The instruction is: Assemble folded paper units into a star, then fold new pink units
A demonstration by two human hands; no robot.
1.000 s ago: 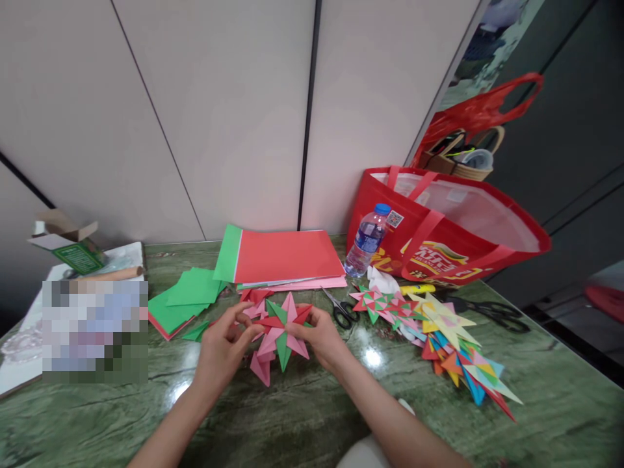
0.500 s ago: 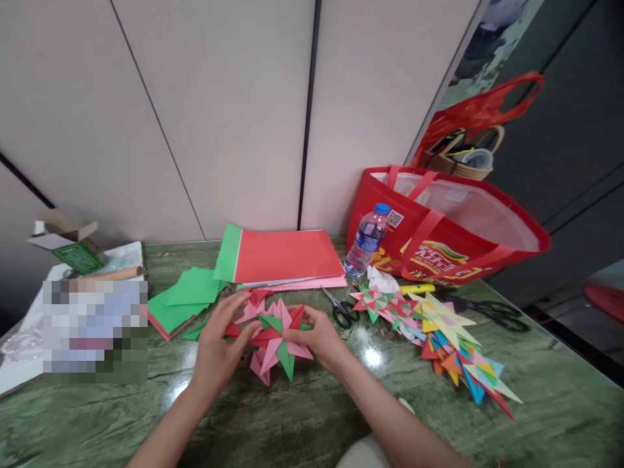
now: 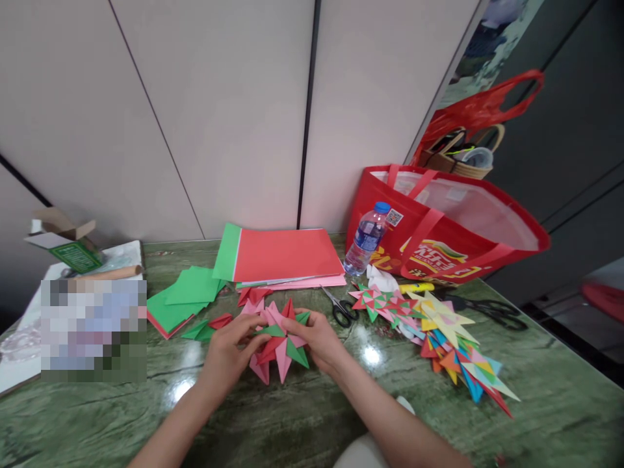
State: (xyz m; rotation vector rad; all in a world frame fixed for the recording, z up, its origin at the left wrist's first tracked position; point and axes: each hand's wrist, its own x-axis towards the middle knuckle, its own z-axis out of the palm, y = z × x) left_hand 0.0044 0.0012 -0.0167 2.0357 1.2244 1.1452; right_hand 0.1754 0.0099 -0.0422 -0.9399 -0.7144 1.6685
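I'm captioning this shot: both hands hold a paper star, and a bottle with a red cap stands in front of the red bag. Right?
The cap is blue, not red, as the head view shows. The left hand and right hand do hold a paper star, and the bottle stands in front of the red bag.

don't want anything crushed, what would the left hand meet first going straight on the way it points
The left hand would first meet the paper star it is holding; past that, the line seems to run toward the stack of paper sheets, though depth is hard to judge.
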